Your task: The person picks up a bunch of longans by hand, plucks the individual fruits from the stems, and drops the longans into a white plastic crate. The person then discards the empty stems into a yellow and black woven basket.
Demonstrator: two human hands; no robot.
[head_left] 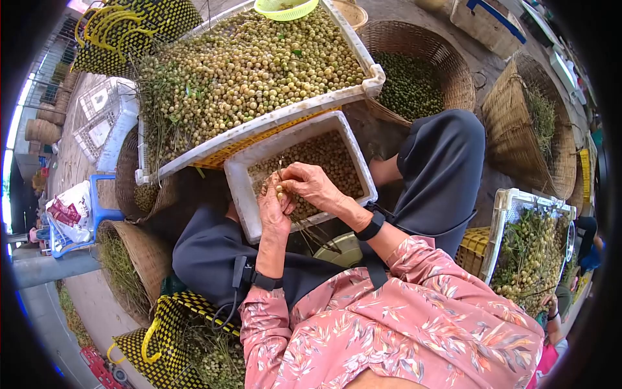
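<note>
My left hand [275, 206] is closed around a thin sprig of small round fruit [280, 188], whose pale fruits show between the fingers. Right beside it, my right hand [315, 187] is pinched onto the same sprig, fingertips touching those of the left. Bare brown stems [324, 238] stick out below the hands, toward my lap. Directly under both hands is a white foam box [295, 129] with loose yellowish-brown fruit [327, 155] inside. The fingertips partly hide what they grip.
Ahead, a large white crate [272, 110] is heaped with fruit, a yellow-green colander [285, 9] on top. A wicker basket [453, 65] of green fruit stands behind right. Stem-filled baskets [139, 259] flank me. At right, a white crate [502, 227] holds fruit bunches, near another person's hand [549, 303].
</note>
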